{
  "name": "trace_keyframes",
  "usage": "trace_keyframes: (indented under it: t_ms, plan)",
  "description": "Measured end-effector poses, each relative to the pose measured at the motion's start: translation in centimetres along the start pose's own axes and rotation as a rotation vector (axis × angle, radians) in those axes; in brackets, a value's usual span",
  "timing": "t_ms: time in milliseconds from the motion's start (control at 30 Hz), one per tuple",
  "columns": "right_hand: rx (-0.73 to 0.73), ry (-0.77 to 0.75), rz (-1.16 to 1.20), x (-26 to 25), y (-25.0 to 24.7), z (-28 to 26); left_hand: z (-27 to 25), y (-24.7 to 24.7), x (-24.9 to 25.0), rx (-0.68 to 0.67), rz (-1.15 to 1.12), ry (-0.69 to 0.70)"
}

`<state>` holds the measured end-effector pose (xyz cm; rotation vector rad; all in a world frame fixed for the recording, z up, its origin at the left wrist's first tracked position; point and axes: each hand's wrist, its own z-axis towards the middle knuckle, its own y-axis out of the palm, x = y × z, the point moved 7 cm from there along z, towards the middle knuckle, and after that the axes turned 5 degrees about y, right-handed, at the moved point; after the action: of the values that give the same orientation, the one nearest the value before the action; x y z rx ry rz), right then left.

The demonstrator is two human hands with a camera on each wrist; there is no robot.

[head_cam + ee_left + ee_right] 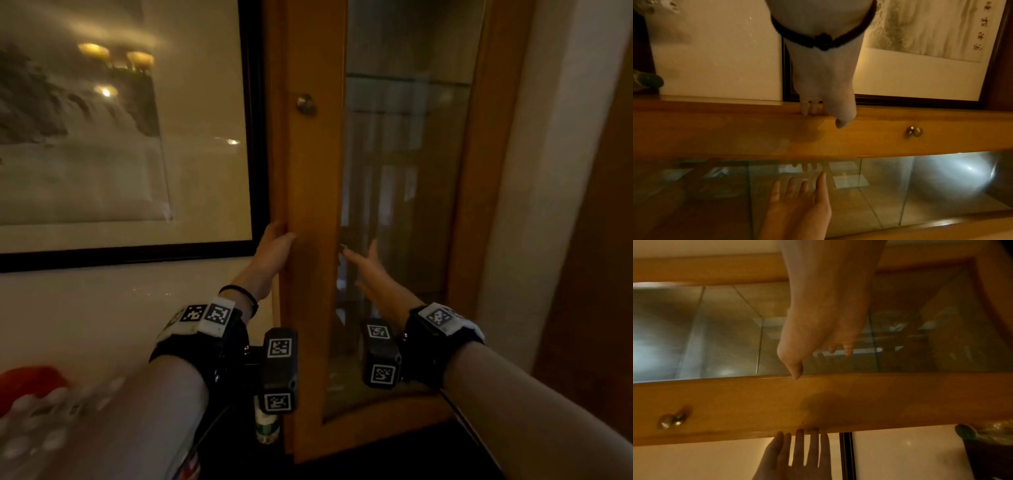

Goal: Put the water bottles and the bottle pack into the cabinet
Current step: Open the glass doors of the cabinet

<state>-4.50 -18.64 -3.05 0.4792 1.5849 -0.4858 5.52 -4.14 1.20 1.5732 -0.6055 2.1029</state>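
Released left hand (274,251) at the edge of the amber wood-and-glass cabinet door (310,171) could get fingers (807,108) pinched; released right hand (375,277) faces glass (411,205)

- A black-framed ink landscape painting (102,154) hangs on the cream wall (85,308).
- Its glass reflects warm lamps (94,51).
- A dark brown wooden panel (592,274) stands far right.
- The light is dim and yellowish.

Cabinet door (310,178): smooth varnished wood, satin sheen. Its pane (404,178): glossy, reflective glass. Knob (306,103): polished metal; picture frame (254,137): dark, glossy.
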Motion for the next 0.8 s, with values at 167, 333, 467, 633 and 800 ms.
trace_keyframes:
  t_ms: [167,333,467,633,800]
  plan:
    - [0.006,-0.061,-0.028,0.6,1.0,2.7,1.1,1.3,-1.4,0.144,-0.060,0.015]
    - [0.046,-0.087,-0.027,2.3,1.3,3.7,0.9,1.8,-1.9,0.225,-0.081,-0.015]
    - [0.056,-0.109,-0.007,3.2,1.6,3.0,0.4,1.6,-2.5,0.261,-0.063,-0.029]
    - [0.102,-0.130,-0.045,3.8,1.5,1.6,-1.0,2.5,-2.5,0.293,-0.103,0.000]
    - [0.115,-0.156,-0.038,4.1,1.1,-1.3,-3.2,2.5,-2.0,0.290,-0.007,0.095]
